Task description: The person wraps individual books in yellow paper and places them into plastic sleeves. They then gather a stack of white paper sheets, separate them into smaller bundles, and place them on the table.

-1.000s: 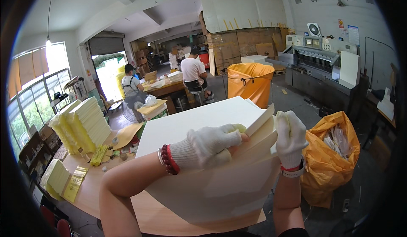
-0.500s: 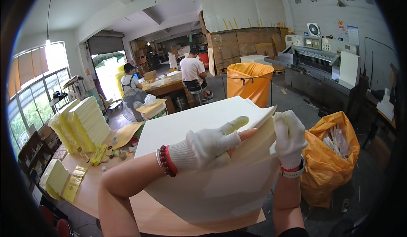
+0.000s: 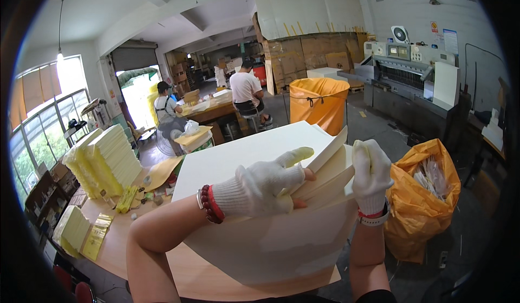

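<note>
White sheets are stacked on the counter at near centre, their right edge curled and fanned. The edge is pinched in the closed right grip; the left grip is spread, thumb raised, fingers against the leaves. Probably heavy together, flexible singly and easily creased, they are best held by edge bundles.

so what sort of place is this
Probably a paper-finishing or packaging workshop: large white sheets are stacked on the worktable, a wide grey machine with a control panel stands toward the right, and an orange bag holds pale scraps.
</note>
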Demonstrator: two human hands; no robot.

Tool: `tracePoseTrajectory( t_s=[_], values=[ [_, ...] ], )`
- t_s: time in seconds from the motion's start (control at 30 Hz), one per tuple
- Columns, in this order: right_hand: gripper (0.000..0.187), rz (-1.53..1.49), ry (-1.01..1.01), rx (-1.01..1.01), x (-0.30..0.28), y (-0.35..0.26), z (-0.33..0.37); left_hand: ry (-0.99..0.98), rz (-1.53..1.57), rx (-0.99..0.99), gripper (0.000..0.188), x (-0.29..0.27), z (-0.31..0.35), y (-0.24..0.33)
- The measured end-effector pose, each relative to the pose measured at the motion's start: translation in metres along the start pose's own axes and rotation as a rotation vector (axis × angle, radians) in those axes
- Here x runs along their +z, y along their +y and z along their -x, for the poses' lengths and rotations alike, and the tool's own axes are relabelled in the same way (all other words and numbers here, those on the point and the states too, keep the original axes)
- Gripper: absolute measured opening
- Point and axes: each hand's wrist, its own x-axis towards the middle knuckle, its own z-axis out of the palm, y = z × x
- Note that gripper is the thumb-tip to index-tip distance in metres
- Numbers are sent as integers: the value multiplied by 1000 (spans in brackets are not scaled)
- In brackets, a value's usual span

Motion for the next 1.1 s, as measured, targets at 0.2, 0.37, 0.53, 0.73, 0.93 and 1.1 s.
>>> tracePoseTrajectory(
  t_s=[0.2, 0.37, 0.53, 0.73, 0.93, 1.1],
  values=[
    [30, 2, -15, -36, -3, 1, -2, -81, -13, -40, 48, -7, 0, 7],
    [29, 5, -44, 7, -2, 1, 1, -143, 111, -157, 50, -7, -1, 4],
    [26, 41, -55, 30, 0, 3, 4, -77, -71, -2, 47, -2, -3, 3],
    [25, 37, -24, 24, -2, 0, 1, -67, -13, -25, 42, -3, -2, 2],
    [23, -32, -16, 4, -5, -1, -2, -50, -46, 79, 40, -8, 0, 4],
    [22, -72, 11, 36, -1, 0, 2, -78, -57, -18, 51, -2, -1, 1]
  ],
)
